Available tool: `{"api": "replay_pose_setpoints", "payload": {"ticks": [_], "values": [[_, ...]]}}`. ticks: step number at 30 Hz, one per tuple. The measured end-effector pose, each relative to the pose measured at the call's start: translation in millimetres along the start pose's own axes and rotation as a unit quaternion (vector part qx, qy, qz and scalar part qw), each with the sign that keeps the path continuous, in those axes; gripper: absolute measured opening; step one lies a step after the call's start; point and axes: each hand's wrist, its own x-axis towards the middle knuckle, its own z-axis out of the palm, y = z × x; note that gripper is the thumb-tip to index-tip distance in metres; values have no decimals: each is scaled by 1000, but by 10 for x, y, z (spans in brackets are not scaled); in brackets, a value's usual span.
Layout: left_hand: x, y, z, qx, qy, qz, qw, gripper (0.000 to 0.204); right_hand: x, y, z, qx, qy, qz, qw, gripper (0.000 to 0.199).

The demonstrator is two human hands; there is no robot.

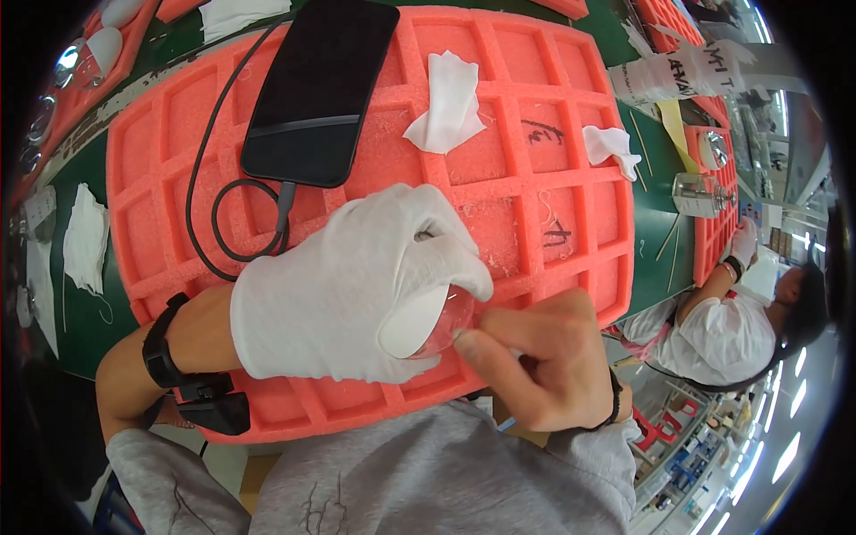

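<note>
My left hand [357, 276], in a white glove, curls round a clear rounded piece [450, 316] with a smooth white oval part [415, 325]. Bare and with its fingers bent into a pinch, my right hand [544, 361] is close against the clear side of that piece. Whatever lies between its thumb and finger is too small or too hidden to name. Both hands are over the near part of a pink foam tray [571, 183] divided into square compartments.
A black phone [321, 94] with a plugged-in black cable [192, 192] lies on the tray. White cloth pieces [448, 102] rest beyond my hands. Thin sticks [667, 239] and a glass bottle [700, 196] are on the green table at right. A co-worker [731, 330] sits farther right.
</note>
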Motion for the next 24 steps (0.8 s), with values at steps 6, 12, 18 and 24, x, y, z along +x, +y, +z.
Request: {"api": "replay_pose_setpoints", "payload": {"ticks": [6, 12, 18, 24], "values": [[-6, 0, 0, 6, 0, 7, 1000, 56, 44, -8, -18, -5, 9, 26, 1000, 35], [-9, -9, 10, -2, 8, 6, 1000, 57, -10, -2, 29, 4, -6, -1, 1000, 35], [-2, -13, 13, 5, 9, 11, 1000, 57, 49, -69, -16, -10, 15, 51, 999, 35], [-1, 7, 22, 22, 9, 12, 1000, 57, 7, -85, -19, -30, -5, 16, 999, 36]]}}
